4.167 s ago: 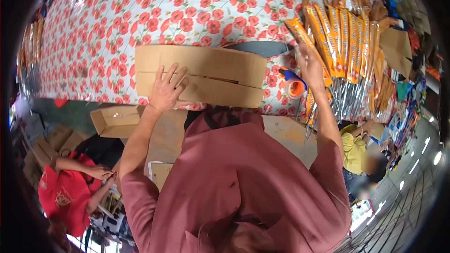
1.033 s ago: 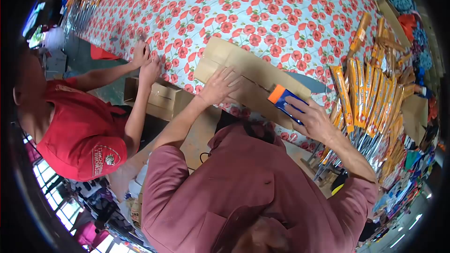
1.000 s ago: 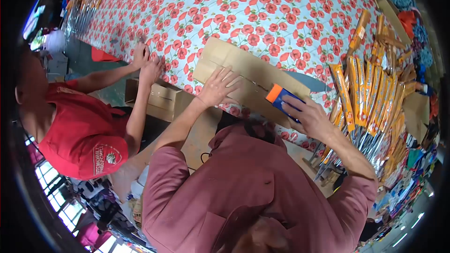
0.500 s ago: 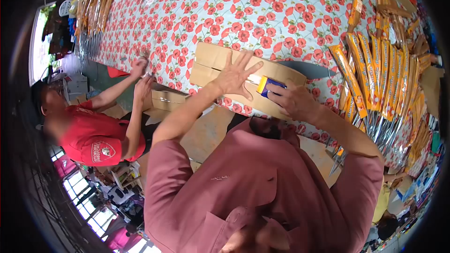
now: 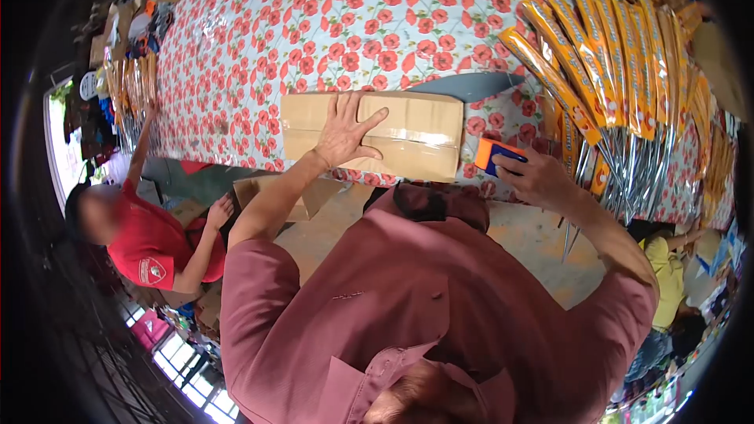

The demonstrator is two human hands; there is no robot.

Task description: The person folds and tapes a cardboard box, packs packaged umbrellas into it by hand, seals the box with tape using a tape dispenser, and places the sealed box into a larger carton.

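Note:
A long cardboard box (image 5: 420, 118) lies near the table's front edge, with shiny clear tape along its middle seam. Flat on the box's left half rests my left hand (image 5: 345, 135), fingers spread and thumb pointing right. My right hand (image 5: 538, 179) is closed around a blue and orange tape dispenser (image 5: 493, 155), just right of the box's right end. Behind the box, a dark grey flat blade-shaped object (image 5: 479, 86) sticks out to the right.
Orange-wrapped packages (image 5: 609, 71) with metal rods fan out at the right. More stand at the far left (image 5: 133, 86). An open carton (image 5: 302, 200) is below the table edge. A person in red (image 5: 157, 239) is at the left, one in yellow (image 5: 664, 275) at the right.
The tape dispenser has moved right, off the box, and clear tape now covers the seam. My left hand sits further left on the box. The co-worker in red has stretched an arm toward the left packages.

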